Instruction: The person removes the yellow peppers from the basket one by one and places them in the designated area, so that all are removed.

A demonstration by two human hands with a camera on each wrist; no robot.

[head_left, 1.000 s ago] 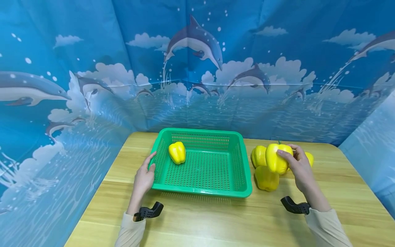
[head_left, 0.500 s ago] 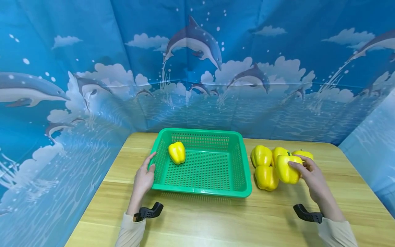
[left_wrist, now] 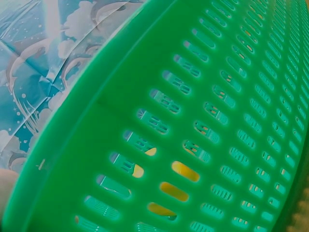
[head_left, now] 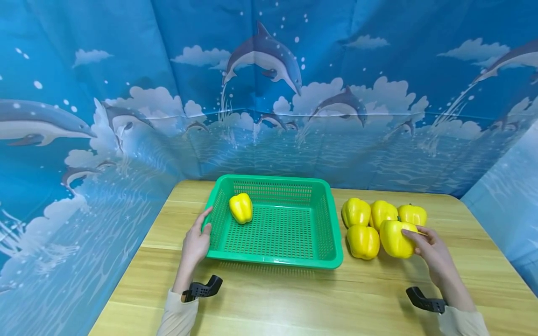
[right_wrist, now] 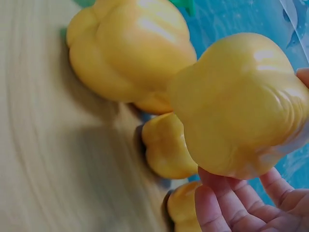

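Observation:
My right hand (head_left: 437, 254) grips a yellow bell pepper (head_left: 398, 239) from its right side, thumb in front. In the right wrist view the held bell pepper (right_wrist: 241, 106) shows its lobed bottom, with fingertips against its lower side. Beside and behind it are several more yellow bell peppers (head_left: 363, 241) in two rows. My left hand (head_left: 196, 240) rests at the left rim of a green plastic basket (head_left: 269, 262), fingers fairly straight and thumb apart from them. Inside the basket, at the left, lies one yellow bell pepper (head_left: 241, 208). The left wrist view shows the basket's slotted wall (left_wrist: 145, 96).
Everything stands on a light wooden table (head_left: 286, 303). A blue dolphin-print cloth (head_left: 269, 140) hangs right behind its back edge and along both sides. The basket occupies the back left of the table, with the peppers just right of it.
My right hand has moved right and toward the front with the bell pepper, lowering it into the front row. The peppers behind are now uncovered. The left hand and basket have not moved.

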